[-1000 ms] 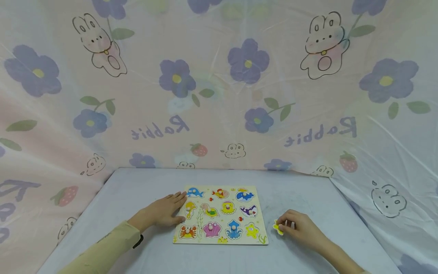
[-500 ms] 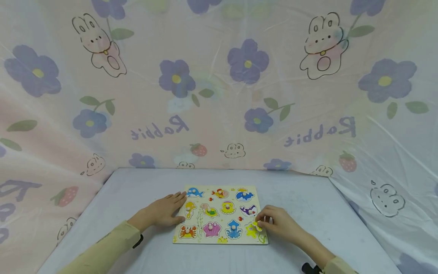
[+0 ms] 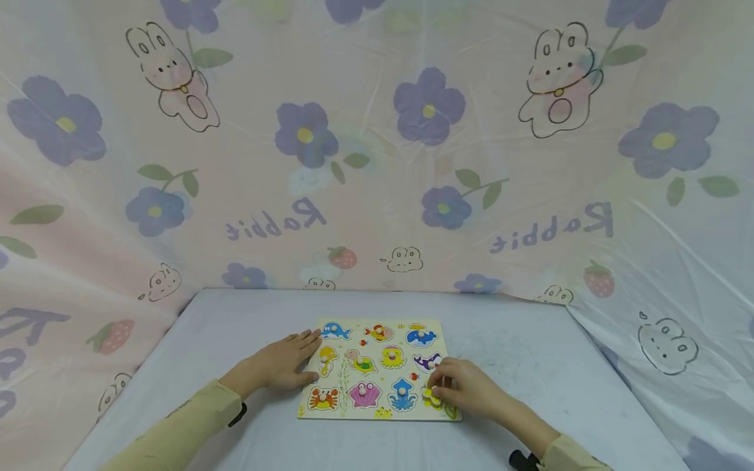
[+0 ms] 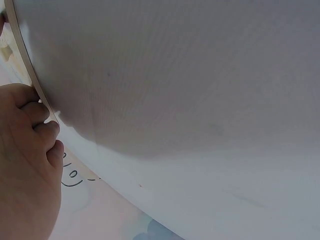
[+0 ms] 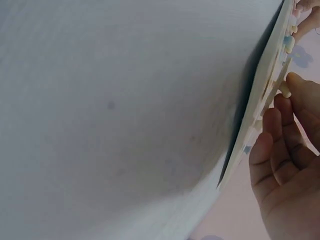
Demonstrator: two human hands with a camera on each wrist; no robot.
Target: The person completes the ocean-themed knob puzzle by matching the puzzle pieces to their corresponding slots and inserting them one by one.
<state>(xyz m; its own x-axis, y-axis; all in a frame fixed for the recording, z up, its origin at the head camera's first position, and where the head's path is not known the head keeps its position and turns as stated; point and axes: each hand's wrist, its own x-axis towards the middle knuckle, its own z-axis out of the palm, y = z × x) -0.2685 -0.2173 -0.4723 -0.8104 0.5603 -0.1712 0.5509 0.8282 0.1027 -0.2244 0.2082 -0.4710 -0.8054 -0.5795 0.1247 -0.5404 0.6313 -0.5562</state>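
Note:
A wooden knob puzzle board (image 3: 384, 374) with sea-animal pieces lies on the table. My right hand (image 3: 468, 387) pinches a yellow starfish puzzle piece (image 3: 432, 398) by its knob, at the starfish picture in the board's near right corner. From the right wrist view, thumb and fingers of the right hand (image 5: 287, 150) are at the small knob (image 5: 285, 90), and the piece is tilted close over the board. Extended fingers of my left hand (image 3: 285, 362) rest along the board's left edge; the left wrist view has that hand (image 4: 27, 150) against the edge too.
Several knobbed pieces sit in the board, among them a crab (image 3: 323, 398), a pink shell (image 3: 364, 394), a blue squid (image 3: 402, 395) and a turtle (image 3: 362, 362). A white-covered table (image 3: 235, 432) bears the board. Behind hangs a rabbit-and-flower curtain (image 3: 365, 196).
My right hand has carried the starfish piece leftward from the table beside the board to the starfish picture on it. My left hand has stayed in place.

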